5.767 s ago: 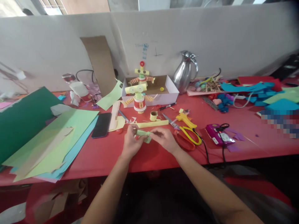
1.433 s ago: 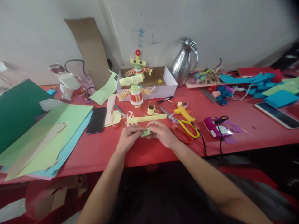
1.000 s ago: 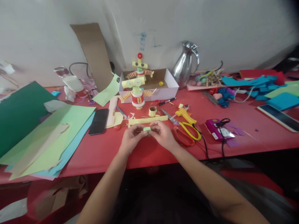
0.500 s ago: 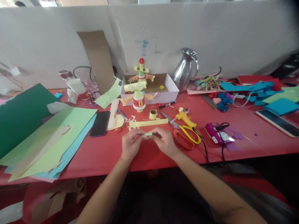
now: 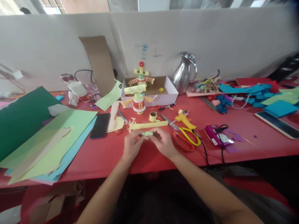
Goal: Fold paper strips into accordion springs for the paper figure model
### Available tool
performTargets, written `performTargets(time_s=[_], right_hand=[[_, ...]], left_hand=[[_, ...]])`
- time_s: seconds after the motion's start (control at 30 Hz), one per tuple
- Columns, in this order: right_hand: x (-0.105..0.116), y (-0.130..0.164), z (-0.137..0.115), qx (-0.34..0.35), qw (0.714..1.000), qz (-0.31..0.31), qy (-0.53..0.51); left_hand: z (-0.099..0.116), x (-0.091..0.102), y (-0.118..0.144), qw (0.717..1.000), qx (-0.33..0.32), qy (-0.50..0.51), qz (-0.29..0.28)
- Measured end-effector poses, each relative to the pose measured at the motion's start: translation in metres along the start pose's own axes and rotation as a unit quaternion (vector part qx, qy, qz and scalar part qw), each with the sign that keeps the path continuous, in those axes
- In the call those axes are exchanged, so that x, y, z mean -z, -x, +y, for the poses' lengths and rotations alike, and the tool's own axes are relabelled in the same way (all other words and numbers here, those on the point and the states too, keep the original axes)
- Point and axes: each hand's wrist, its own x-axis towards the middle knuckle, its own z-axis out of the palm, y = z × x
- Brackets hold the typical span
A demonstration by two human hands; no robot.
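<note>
A small folded green paper piece (image 5: 147, 133) is pinched between the fingertips of the left hand (image 5: 132, 147) and the right hand (image 5: 163, 143), just above the red tabletop (image 5: 105, 155), near a yellow paper strip (image 5: 149, 124) and yellow-handled scissors (image 5: 187, 132).

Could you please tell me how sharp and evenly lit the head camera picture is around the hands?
Head view: soft daylight, no hard shadows; the left hand and right hand pinching the small folded light-green paper piece look slightly soft; the silver metal jug shows mild glare; edges bow from wide-angle distortion, corners darken.
</note>
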Motion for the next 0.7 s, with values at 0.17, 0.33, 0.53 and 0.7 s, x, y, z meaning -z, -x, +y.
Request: performTargets(time_s=[0.17,0.33,0.53,0.7], right_hand=[[0.005,0.0,-0.003,0.028,0.997,-0.027,0.062],[-0.005,0.0,-0.006,-0.05,0.993,0.061,-0.092],[-0.03,0.015,-0.011,-0.099,0.945,0.175,-0.259],[-0.045,0.025,-0.012,-0.104,0.928,0.215,-0.285]], left_hand=[[-0.004,0.003,-0.001,0.999,0.014,-0.01,-0.029],[0.009,-0.021,0.008,0.938,0.173,0.3,0.013],[0.027,-0.047,0.024,0.843,0.255,0.465,0.087],[0.036,-0.047,0.031,0.851,0.254,0.451,0.086]])
